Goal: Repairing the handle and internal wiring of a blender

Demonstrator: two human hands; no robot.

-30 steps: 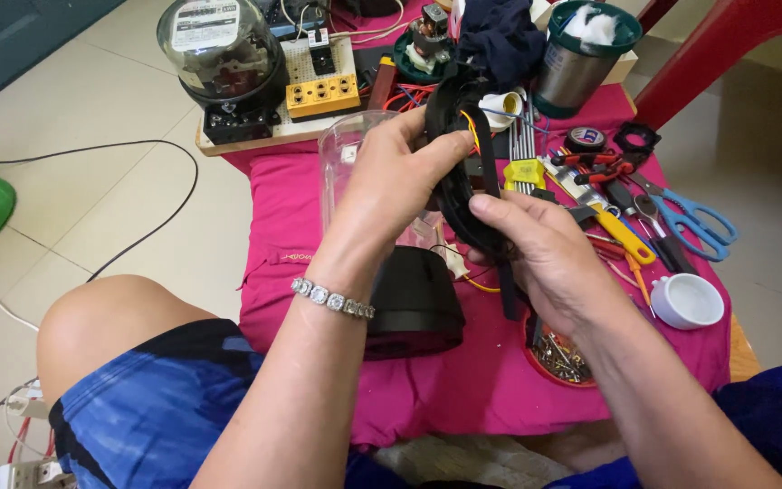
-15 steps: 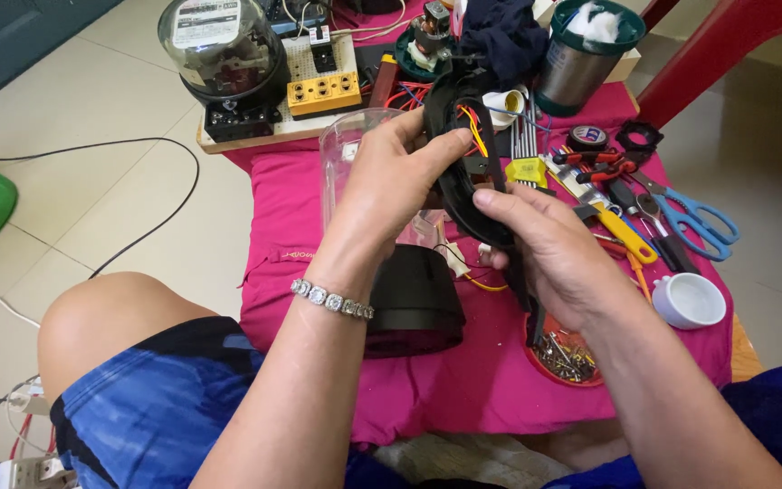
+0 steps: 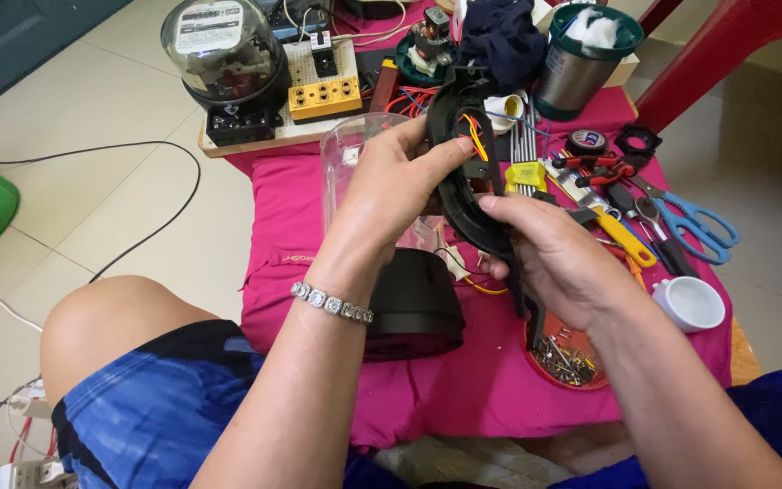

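Note:
Both hands hold a black plastic ring-shaped housing (image 3: 457, 177) with yellow and red wires inside, raised over a pink cloth (image 3: 291, 217). My left hand (image 3: 397, 186), with a beaded bracelet on the wrist, grips its left side, thumb pressed on the rim. My right hand (image 3: 558, 258) clasps the lower right part, and a thin black tool handle (image 3: 519, 290) sticks down out of it. A black dome-shaped cover (image 3: 414, 303) lies on the cloth under my left wrist. A clear plastic jar (image 3: 348, 149) stands behind my left hand.
Blue scissors (image 3: 694, 222), pliers, a yellow-handled tool (image 3: 624, 237) and a white cup (image 3: 691, 303) lie at right. A red dish of screws (image 3: 565, 358) sits below my right hand. An electric meter (image 3: 219, 54), a yellow block (image 3: 323, 95), a metal can (image 3: 581, 63) stand behind.
The hands and housing have barely moved; my left thumb has shifted slightly along the housing's rim.

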